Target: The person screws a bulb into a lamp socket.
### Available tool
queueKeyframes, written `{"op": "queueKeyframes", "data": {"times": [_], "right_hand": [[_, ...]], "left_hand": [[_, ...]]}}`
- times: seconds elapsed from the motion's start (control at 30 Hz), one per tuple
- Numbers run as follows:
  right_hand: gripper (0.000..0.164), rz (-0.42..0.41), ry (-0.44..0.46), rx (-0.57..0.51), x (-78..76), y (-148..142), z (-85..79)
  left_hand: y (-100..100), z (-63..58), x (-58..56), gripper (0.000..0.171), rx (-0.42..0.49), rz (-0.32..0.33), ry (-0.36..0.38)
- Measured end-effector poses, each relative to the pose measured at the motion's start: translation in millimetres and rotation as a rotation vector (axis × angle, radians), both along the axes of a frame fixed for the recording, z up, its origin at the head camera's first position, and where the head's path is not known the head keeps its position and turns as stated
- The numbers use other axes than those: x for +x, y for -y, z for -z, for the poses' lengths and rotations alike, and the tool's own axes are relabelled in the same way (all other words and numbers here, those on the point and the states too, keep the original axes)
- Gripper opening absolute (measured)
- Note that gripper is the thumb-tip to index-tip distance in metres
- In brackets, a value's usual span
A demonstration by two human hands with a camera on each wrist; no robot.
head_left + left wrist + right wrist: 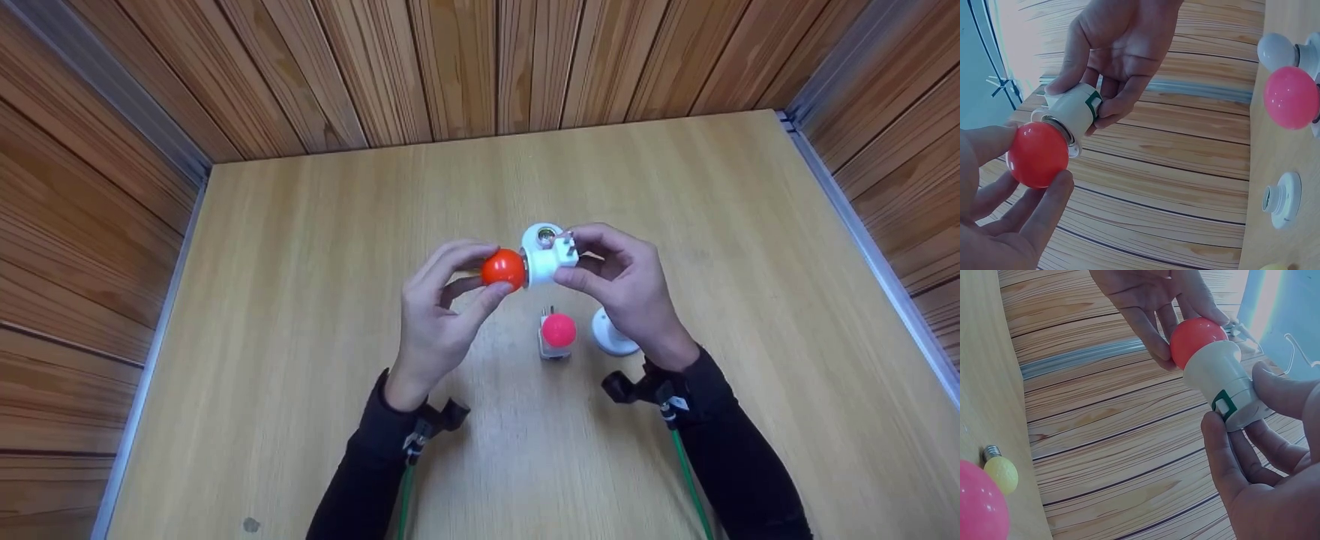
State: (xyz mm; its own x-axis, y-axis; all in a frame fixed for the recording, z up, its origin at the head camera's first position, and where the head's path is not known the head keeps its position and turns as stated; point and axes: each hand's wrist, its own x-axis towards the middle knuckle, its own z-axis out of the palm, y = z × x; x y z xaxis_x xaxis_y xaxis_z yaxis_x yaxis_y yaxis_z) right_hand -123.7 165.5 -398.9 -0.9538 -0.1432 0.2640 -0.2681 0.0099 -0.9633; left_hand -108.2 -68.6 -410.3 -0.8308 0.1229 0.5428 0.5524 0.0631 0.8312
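Note:
My left hand (439,319) pinches a red light bulb (502,268) between thumb and fingertips. My right hand (626,281) grips a white plug-in lamp socket (541,266) by its plug end; metal prongs stick out there in the head view. The bulb's base points into the socket's mouth, and a bit of metal thread (1058,128) shows between them in the left wrist view. On the socket's side sits a green-framed switch (1224,405). Bulb and socket are held up above the table. How deep the base sits inside is hidden.
On the table (315,300) a pink bulb (559,330) sits in a white plug-in socket. Behind the held socket lies a round white lamp holder (538,231). A white disc (611,335) is partly under my right hand. Wrist views show a white bulb (1276,52) and yellow bulb (1001,475).

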Motion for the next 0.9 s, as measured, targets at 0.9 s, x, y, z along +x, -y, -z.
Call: {"op": "queueKeyframes", "data": {"times": [0.9], "right_hand": [[0.041, 0.017, 0.016, 0.005, 0.7, 1.4, -1.8]], "left_hand": [[0.6, -0.4, 1.9, 0.041, -0.043, -0.009, -0.085]]}}
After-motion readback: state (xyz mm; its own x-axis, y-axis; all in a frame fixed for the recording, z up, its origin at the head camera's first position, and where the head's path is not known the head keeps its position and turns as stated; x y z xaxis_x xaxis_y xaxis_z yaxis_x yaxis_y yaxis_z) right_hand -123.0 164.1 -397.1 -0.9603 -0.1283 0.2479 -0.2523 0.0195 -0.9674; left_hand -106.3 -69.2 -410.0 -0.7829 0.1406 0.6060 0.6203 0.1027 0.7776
